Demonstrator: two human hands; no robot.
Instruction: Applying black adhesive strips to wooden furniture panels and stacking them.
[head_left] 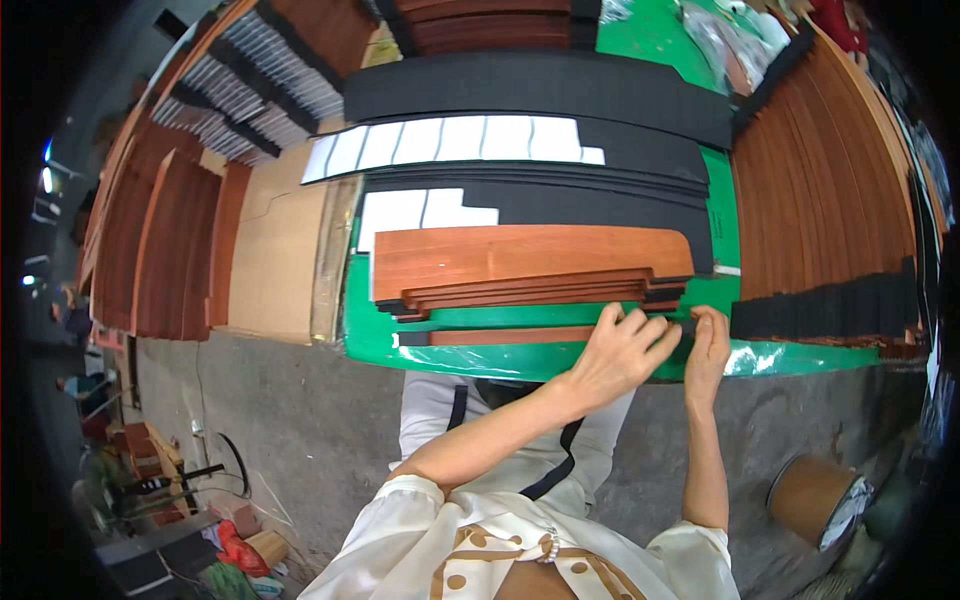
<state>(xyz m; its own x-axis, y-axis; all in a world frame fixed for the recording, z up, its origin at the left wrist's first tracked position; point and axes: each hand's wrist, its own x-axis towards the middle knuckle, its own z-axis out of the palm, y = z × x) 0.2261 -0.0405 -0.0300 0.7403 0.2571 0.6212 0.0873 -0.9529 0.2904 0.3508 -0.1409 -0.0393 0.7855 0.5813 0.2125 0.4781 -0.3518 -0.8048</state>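
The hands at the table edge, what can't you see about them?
- Head view: the right end of the wooden strip is covered by the left hand.
- The right hand pinches something dark; too small to tell what.
- The roll on the floor blurs near the picture's rim.

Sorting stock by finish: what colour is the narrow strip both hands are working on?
Reddish-brown wood strip with a black end piece, on the green table; seen in the head view.

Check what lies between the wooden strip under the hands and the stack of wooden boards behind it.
In the head view, only a bare band of green tabletop separates the wooden strip from the stack of wooden boards. Both hands, left hand and right hand, rest at the strip's right end.
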